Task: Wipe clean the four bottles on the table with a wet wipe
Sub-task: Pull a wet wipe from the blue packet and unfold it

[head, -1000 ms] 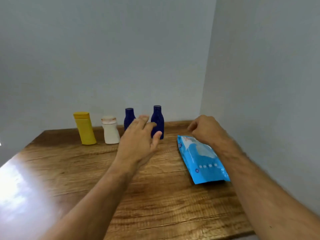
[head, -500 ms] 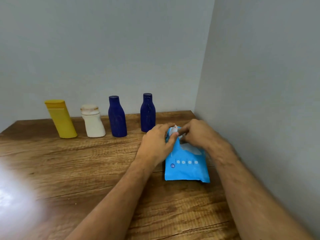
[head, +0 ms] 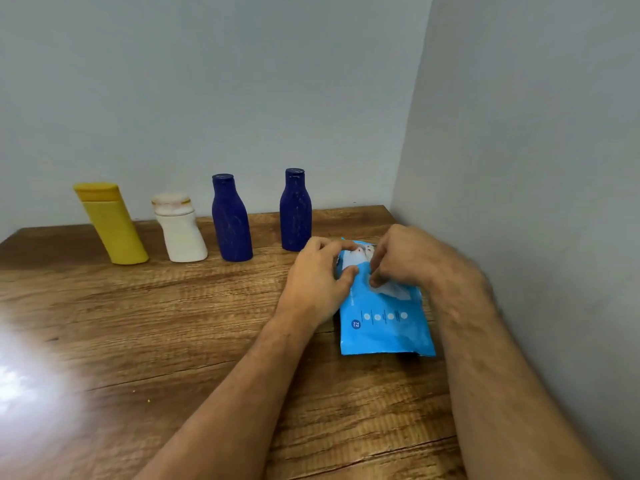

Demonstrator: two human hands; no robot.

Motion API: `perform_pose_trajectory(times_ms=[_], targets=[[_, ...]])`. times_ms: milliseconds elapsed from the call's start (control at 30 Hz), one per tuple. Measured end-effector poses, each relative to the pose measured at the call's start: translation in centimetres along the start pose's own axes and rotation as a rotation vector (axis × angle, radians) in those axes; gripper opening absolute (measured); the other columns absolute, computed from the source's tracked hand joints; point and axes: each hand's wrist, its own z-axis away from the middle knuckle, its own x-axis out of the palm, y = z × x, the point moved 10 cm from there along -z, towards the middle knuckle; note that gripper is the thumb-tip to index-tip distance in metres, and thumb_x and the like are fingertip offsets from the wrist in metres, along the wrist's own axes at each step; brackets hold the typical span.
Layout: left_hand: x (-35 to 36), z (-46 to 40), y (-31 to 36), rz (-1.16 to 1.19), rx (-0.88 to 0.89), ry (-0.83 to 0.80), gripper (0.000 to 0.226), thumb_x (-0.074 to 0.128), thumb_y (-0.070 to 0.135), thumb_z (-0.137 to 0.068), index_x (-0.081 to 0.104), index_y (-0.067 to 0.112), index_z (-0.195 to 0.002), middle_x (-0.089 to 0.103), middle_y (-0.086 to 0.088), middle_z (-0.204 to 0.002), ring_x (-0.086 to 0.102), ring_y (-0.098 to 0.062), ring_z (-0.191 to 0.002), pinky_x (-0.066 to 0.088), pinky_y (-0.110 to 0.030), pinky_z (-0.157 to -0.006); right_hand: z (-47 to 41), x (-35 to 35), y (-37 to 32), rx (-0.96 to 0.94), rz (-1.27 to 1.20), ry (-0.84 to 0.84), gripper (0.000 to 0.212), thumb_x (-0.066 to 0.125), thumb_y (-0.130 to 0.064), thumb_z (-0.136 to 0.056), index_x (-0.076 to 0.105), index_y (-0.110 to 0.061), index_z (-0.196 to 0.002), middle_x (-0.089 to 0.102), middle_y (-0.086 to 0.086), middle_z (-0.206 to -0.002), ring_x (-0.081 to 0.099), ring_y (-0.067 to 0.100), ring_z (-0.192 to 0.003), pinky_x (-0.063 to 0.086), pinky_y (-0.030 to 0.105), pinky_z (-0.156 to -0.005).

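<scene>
Along the back of the wooden table (head: pixel 173 323) stand a yellow bottle (head: pixel 112 225), a white bottle (head: pixel 180 228) and two dark blue bottles (head: pixel 231 220) (head: pixel 295 211). A blue wet-wipe pack (head: pixel 384 323) lies flat at the right, near the wall. My left hand (head: pixel 317 278) presses on the pack's upper left part, fingers curled over its edge. My right hand (head: pixel 408 259) pinches the white flap or wipe (head: pixel 391 289) at the pack's opening. The opening itself is mostly hidden by both hands.
A grey wall runs close along the table's right side, and another wall stands just behind the bottles. A bright glare patch (head: pixel 31 386) covers the table's left front. The table's front edge lies at the bottom of the view.
Both hands closed in on the wipe pack, which turned to lie straighter. My right hand now pinches the white flap or wipe lower on the pack. The view moved closer.
</scene>
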Motion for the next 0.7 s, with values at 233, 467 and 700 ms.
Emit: perform_pose_trajectory(times_ms=[233, 467, 700], targets=[[1.4, 0.9, 0.5, -0.062, -0.019, -0.084, 0.031, 0.057, 0.03, -0.1, 0.063, 0.037, -0.13, 0.04, 0.009, -0.148, 0.042, -0.008, -0.133, 0.048, -0.033, -0.106, 1.4, -1.1, 0.9, 0.088, 0.021, 0.087, 0.04, 0.086, -0.03, -0.07, 0.073, -0.015, -0.104, 0.07, 0.004, -0.103, 0.063, 0.02, -0.084, 0.055, 0.03, -0.074], [0.9, 1.6, 0.9, -0.085, -0.017, -0.023, 0.038, 0.06, 0.043, -0.096, 0.061, 0.035, -0.133, 0.046, 0.012, -0.142, 0.033, -0.001, -0.127, 0.035, -0.025, -0.108, 2.4, -2.7, 0.7, 0.016, -0.21, 0.136, 0.009, 0.072, -0.025, -0.086, 0.079, -0.019, -0.089, 0.074, 0.0, -0.099, 0.063, 0.013, -0.089, 0.049, 0.026, -0.074], [0.5, 1.4, 2.7, 0.06, 0.018, 0.03, 0.035, 0.068, 0.038, -0.092, 0.066, 0.034, -0.127, 0.064, 0.011, -0.13, 0.051, -0.004, -0.124, 0.042, -0.033, -0.11, 3.2, -2.8, 0.0, 0.037, -0.44, 0.103, 0.017, 0.061, -0.009, -0.087, 0.071, -0.016, -0.075, 0.073, 0.004, -0.071, 0.067, 0.011, -0.059, 0.049, 0.02, -0.047]])
